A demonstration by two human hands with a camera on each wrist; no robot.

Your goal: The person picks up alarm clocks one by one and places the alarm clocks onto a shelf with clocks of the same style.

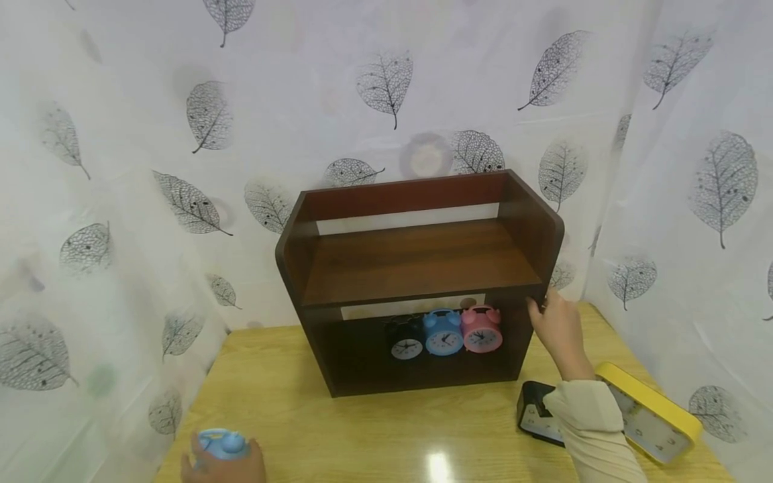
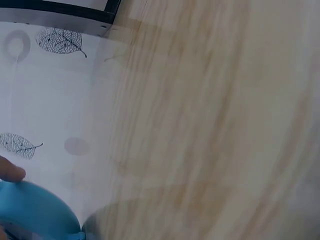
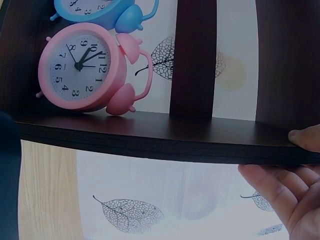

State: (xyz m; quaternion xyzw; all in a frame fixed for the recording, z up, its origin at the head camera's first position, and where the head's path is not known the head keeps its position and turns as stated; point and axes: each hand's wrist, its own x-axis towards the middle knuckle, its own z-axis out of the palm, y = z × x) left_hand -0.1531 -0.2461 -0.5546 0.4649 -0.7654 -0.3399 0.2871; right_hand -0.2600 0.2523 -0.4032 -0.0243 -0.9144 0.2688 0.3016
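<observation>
Steadying the shelf [image 1: 417, 261] seems the step — right hand [image 1: 560, 329] pinching its side, left hand [image 1: 226, 468] gripping a blue clock [image 1: 225, 447] that would next need bringing over.

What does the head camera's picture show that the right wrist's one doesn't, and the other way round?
Only the head view: the left hand holding a light-blue alarm clock, the black alarm clock inside the shelf unit, and the yellow-framed clock on the table.

Only the right wrist view: numerals large enough to read on the pink clock, and the fingers of the right hand on the outer face of the side panel.

Both: the pink clock, the blue clock beside it, the shelf unit and the right hand.
</observation>
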